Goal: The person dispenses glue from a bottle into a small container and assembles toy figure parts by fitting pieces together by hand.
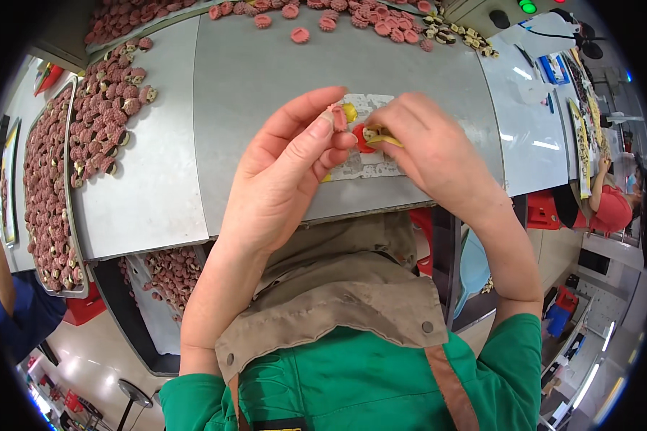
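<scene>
My left hand (287,147) is closed, pinching a small pink, bumpy shell-like piece (339,119) between thumb and fingers. Just beside it shows a yellow bit (349,112), whose kind I cannot make out. Close by on the right, my right hand (428,147) is closed on a small cream-and-dark piece (370,133), with something yellow (385,138) along its fingertips. A red round object (363,141) shows between the hands, partly covered. Both hands hover over a white, speckled plate (372,169) on the grey worktop (266,65).
Loose pink hollow pieces (300,34) and cream-and-dark pieces (474,39) lie along the far side. Pink pieces with cream-and-dark centres (111,100) are heaped at left, beside a filled metal tray (79,248). A dark bin (147,323) stands below. Other people sit at both sides.
</scene>
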Demonstrator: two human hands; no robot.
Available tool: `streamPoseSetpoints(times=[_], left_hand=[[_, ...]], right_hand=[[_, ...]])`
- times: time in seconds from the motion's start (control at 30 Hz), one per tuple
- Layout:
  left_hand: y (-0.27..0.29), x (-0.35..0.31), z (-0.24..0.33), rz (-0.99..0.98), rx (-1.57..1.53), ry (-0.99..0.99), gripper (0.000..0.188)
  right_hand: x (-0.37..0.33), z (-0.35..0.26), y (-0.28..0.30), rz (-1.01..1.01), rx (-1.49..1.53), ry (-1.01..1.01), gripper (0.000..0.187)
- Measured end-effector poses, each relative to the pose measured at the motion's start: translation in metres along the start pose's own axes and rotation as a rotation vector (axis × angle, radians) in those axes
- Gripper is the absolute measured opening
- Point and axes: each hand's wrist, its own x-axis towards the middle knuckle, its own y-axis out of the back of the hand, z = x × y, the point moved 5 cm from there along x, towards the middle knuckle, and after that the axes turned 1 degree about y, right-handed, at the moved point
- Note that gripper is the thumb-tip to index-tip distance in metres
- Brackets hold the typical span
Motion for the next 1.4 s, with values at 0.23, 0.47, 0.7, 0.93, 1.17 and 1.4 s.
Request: streamPoseSetpoints(times=[0.23,0.47,0.7,0.93,1.17,1.4], left_hand=[[-0.002,-0.001,-0.001,0.059,0.045,-0.02,0.038],[-0.004,-0.004,0.001,0.111,0.162,-0.024,0.032],[-0.011,-0.003,0.002,0.091,0.207,-0.007,0.03],[-0.012,0.002,0.0,0.076,0.206,0.06,0.029],[-0.022,-0.005,0.0,0.14,0.427,-0.297,0.026],[-0.023,0.002,0.005,0.092,0.346,-0.114,0.025]], right_hand=[[0.002,-0.004,-0.003,-0.041,-0.032,0.083,0.026],[0.0,0.0,-0.004,0.015,-0.026,0.081,0.026],[-0.018,0.008,-0.006,0.198,0.773,-0.316,0.017],[-0.002,-0.009,0.007,0.312,0.221,0.15,0.019],[-0.009,0.0,-0.021,0.364,1.088,-0.342,0.019],[-0.009,-0.005,0.0,0.425,0.313,0.018,0.027]])
